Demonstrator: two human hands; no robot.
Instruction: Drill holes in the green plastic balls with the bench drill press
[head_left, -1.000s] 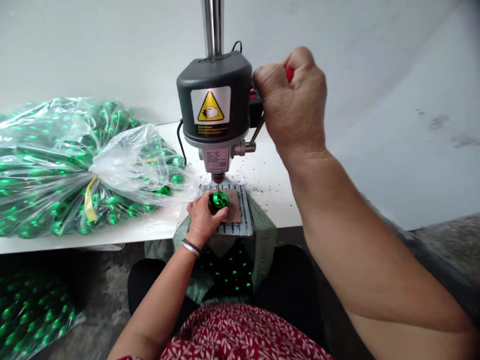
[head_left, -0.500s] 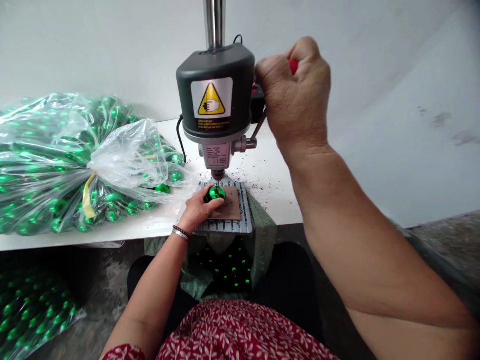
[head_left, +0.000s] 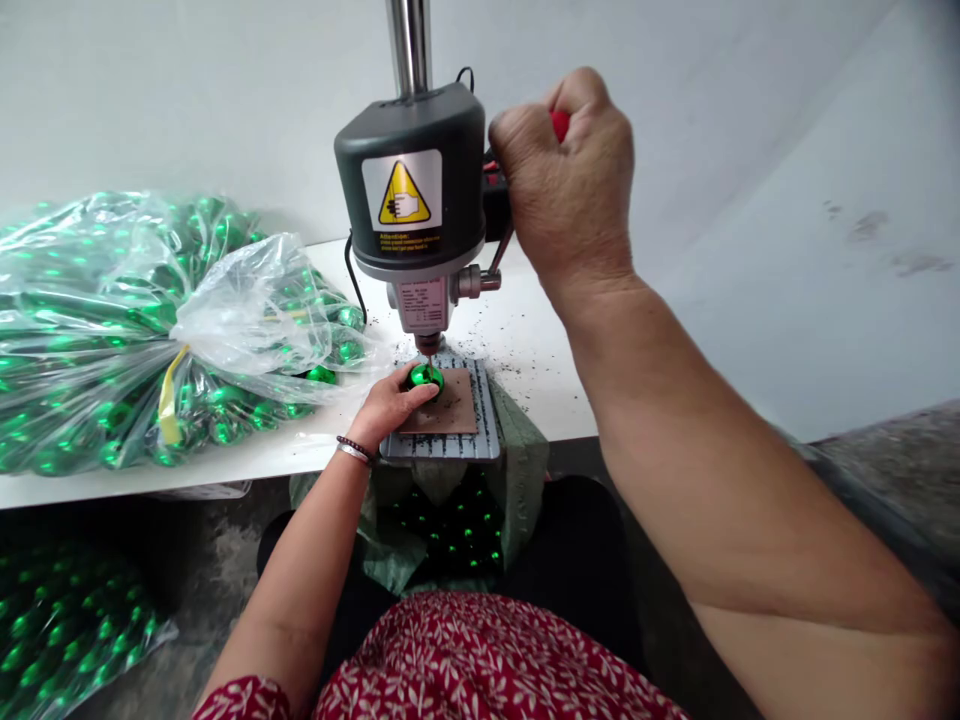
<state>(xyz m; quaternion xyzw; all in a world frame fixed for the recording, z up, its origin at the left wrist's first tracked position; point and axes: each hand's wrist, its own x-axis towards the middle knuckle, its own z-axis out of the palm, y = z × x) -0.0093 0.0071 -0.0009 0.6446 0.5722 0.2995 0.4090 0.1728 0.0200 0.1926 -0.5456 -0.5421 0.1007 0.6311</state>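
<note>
My left hand [head_left: 390, 403] pinches a shiny green ball ornament [head_left: 425, 376] between thumb and fingers. The ball rests on a brown board [head_left: 455, 408] that lies on the slotted metal base plate [head_left: 489, 440]. Directly above it is the thin bit [head_left: 430, 362] of a bench drill press [head_left: 409, 185], its tip at the top of the ball; how deep it sits I cannot tell. My right hand [head_left: 576, 185], raised at the machine's right side, is closed round the lever's red knob [head_left: 559, 125].
A clear plastic bag of green balls [head_left: 120, 330], tied with yellow, fills the table's left. Dark shavings lie about the base. Below the table edge, a green sack [head_left: 523, 460] holds more balls between my legs. Another bag of balls [head_left: 67, 620] is on the floor at lower left.
The whole scene has shifted slightly left in view as my head moved. Both hands keep their holds, on the ball and on the lever, with little visible difference.
</note>
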